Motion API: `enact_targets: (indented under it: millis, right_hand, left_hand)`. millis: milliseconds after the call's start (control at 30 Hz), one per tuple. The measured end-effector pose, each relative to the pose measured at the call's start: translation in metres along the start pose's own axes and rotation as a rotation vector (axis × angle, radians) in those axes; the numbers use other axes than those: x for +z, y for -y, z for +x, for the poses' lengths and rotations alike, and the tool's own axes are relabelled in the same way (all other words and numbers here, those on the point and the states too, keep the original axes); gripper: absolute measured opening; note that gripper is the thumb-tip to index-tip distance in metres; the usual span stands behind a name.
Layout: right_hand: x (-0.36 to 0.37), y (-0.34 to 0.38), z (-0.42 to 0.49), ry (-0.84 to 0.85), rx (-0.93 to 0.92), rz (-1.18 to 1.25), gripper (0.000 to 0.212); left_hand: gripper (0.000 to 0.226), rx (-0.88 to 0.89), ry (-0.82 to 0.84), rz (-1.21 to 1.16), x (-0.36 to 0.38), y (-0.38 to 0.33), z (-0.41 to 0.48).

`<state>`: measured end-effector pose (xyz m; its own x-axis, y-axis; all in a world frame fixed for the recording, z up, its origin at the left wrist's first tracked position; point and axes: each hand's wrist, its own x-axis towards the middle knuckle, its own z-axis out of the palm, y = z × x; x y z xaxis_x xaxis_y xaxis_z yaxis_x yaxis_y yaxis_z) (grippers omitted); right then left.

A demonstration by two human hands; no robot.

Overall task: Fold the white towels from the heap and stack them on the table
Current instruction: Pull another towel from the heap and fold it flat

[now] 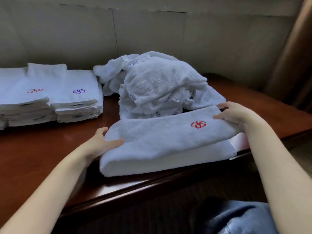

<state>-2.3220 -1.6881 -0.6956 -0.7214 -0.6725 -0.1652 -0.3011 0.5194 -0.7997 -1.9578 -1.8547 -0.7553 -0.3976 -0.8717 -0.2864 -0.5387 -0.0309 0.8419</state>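
Note:
A white towel with a red embroidered logo lies folded lengthwise at the front of the dark wooden table. My left hand holds its left end, thumb on top and fingers under the upper layer. My right hand grips the right end, fingers curled over the far edge. Behind the towel sits the heap of unfolded white towels. Two stacks of folded white towels stand at the left, one topped with a red logo, one with a purple logo.
The table's front edge runs diagonally below the towel. A grey padded wall is behind the table, and a brown wooden post rises at the right. My knee in blue jeans shows at the bottom.

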Motion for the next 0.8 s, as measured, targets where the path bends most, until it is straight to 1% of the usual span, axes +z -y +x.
enact_targets:
  millis: [33,67,100,133,200,233,267,367,433,467,533,567,633,700,767,800]
  right_hand:
    - [0.002,-0.002,-0.003,0.05,0.032,-0.072,0.034]
    - [0.006,-0.006,-0.005,0.104,0.069,-0.16,0.028]
    - [0.011,-0.009,-0.006,0.143,0.107,-0.25,0.028]
    - [0.015,-0.012,-0.007,0.162,0.133,-0.313,0.035]
    - [0.017,-0.014,-0.005,0.161,0.156,-0.348,0.054]
    - [0.016,-0.014,-0.005,0.143,0.15,-0.336,0.058]
    - [0.014,-0.014,-0.005,0.109,0.137,-0.31,0.058]
    - [0.005,-0.018,-0.006,-0.106,0.051,-0.291,0.057]
    - [0.001,-0.021,-0.01,-0.18,0.04,-0.266,0.056]
    - [0.0,-0.02,-0.013,-0.203,0.032,-0.311,0.054]
    - [0.005,-0.014,-0.02,-0.256,-0.018,-0.508,0.045]
    - [0.013,-0.009,-0.025,-0.274,-0.063,-0.574,0.04]
    - [0.037,0.002,-0.038,-0.246,-0.193,-0.613,0.037]
    - [0.069,0.013,-0.055,-0.19,-0.454,-0.595,0.037]
    - [0.102,0.02,-0.074,-0.111,-0.752,-0.56,0.043]
    - [0.117,0.02,-0.084,-0.05,-0.832,-0.578,0.048]
  left_hand:
    - [0.099,0.003,0.004,0.019,0.0,0.001,0.001]
    - [0.1,0.007,0.011,0.034,0.001,0.001,0.001]
    - [0.1,0.01,0.018,0.045,0.001,0.002,0.002]
    - [0.101,0.015,0.023,0.052,0.001,0.002,0.002]
    - [0.1,0.022,0.028,0.055,0.001,0.003,0.003]
    - [0.1,0.026,0.027,0.061,0.001,0.004,0.004]
    - [0.1,0.034,0.02,0.076,0.002,0.004,0.004]
    - [0.099,0.056,-0.003,0.122,0.005,0.002,0.002]
    - [0.104,0.054,-0.028,0.175,0.006,0.0,-0.002]
    - [0.107,0.05,-0.049,0.231,0.006,0.0,-0.003]
    - [0.107,0.08,-0.122,0.402,0.008,-0.003,-0.007]
    - [0.104,0.134,-0.172,0.484,0.01,-0.005,-0.01]
    - [0.088,0.317,-0.246,0.564,0.018,-0.01,-0.02]
    - [0.072,0.477,-0.197,0.618,0.03,-0.014,-0.027]
    - [0.062,0.514,-0.106,0.797,0.047,-0.013,-0.031]
    - [0.06,0.499,-0.095,0.905,0.054,-0.011,-0.033]
